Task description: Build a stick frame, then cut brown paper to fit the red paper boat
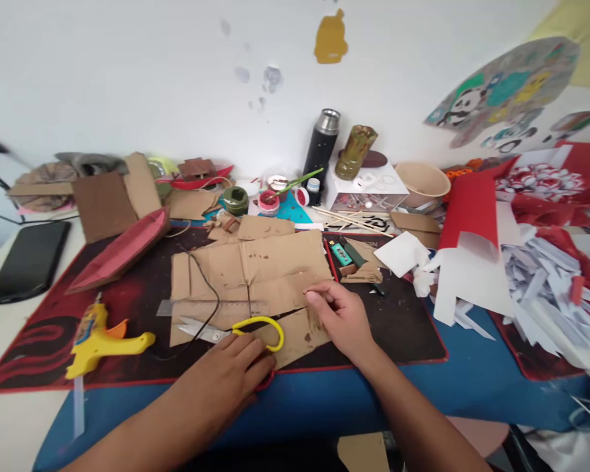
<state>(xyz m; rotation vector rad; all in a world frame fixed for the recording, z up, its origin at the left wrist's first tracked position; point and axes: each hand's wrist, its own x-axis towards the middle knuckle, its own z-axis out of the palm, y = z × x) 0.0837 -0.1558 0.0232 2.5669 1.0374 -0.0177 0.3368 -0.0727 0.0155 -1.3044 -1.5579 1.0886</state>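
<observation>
On a dark mat (408,334), scissors (218,335) atop flat cardboard (290,257), near the middle.
At seven o'clock, left hand (231,375) draped over the scissors' handle end, grip hidden, impossible to tell; at five, right hand (345,321) with thumb and fingertip nearly meeting over cardboard, hold unclear. Just beyond the scissors, clear ruler (240,307); at eight, glue gun (96,342), apparently placed for easy reach.

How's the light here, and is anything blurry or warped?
Head view, light: bright and soft on the wall, dim below the tabletop; head view, distortion: edges stretch, smearing the paper scraps at right; head view, focus: scissors look clearer, marks on the ruler illegible.
</observation>
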